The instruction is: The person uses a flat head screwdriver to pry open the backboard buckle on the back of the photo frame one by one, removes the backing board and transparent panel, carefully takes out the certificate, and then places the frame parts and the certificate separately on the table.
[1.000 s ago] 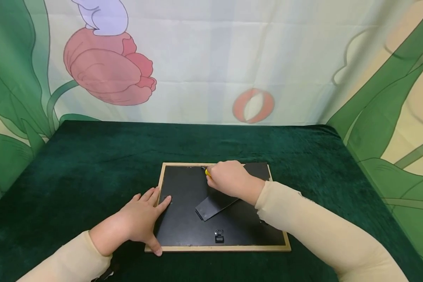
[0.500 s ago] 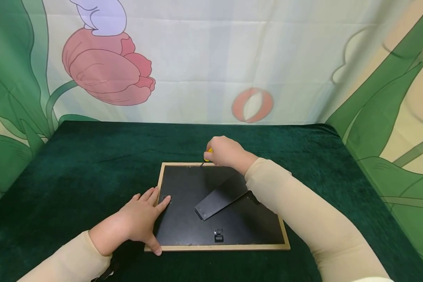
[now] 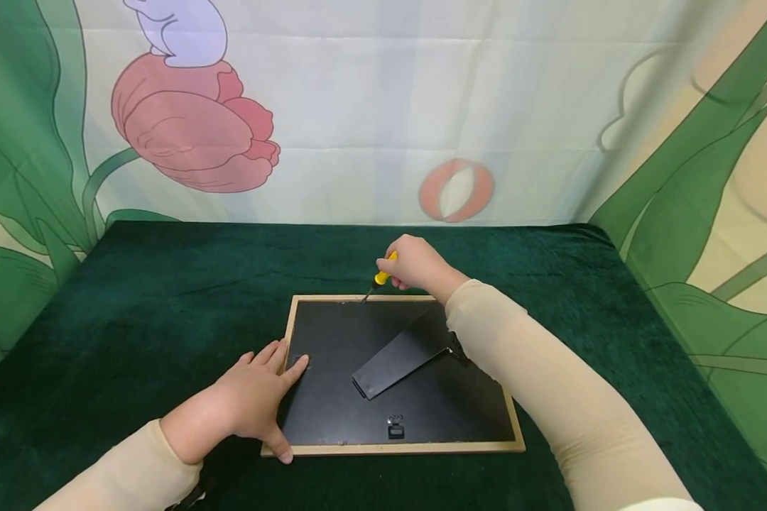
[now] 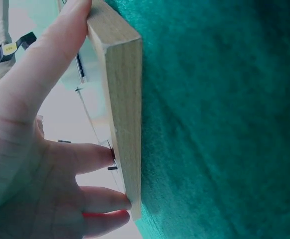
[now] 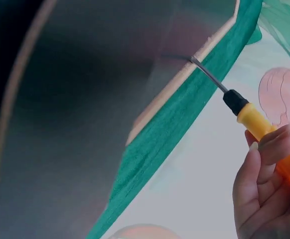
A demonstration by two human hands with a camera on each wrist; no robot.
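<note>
A dark green velvety cloth (image 3: 166,298) covers the surface. Behind it hangs a backdrop (image 3: 358,106) printed with a pink tulip (image 3: 192,131), green leaves (image 3: 684,213) and a small red bud (image 3: 457,190).

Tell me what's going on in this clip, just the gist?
A person is working on the back of a wooden picture frame lying face down on a green cloth-covered table. The left hand rests flat on the frame's near-left corner. The right hand grips a yellow-handled screwdriver, whose tip meets the frame's far edge where the black backing board joins the wood. The backing's stand flap lies folded on the board.
</note>
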